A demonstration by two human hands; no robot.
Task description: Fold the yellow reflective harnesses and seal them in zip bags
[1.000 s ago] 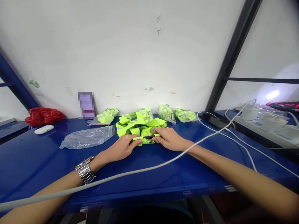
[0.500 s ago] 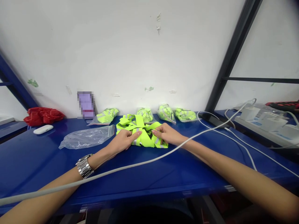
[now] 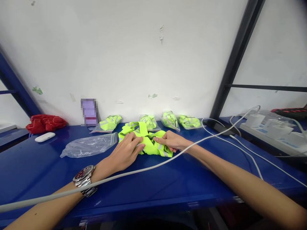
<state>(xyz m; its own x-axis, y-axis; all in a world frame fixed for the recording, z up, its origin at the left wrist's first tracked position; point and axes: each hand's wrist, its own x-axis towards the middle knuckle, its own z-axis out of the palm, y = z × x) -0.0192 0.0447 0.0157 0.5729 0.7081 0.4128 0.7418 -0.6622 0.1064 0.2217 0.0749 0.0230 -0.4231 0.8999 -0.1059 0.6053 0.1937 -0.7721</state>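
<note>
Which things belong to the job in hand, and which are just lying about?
Likely belonging:
neon-yellow fabric straps with silvery bands, held in left hand and right hand
flat clear plastic bag
four neon-yellow bundles in clear bags

Apparently lying about:
crumpled red bundle
white oval case
long white cable

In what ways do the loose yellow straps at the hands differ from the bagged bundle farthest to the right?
The loose straps lie uncovered; the bagged bundle is inside clear plastic. Left hand and right hand touch the loose straps; neither touches the bagged bundle. Both are yellow-green with grey bands.
</note>
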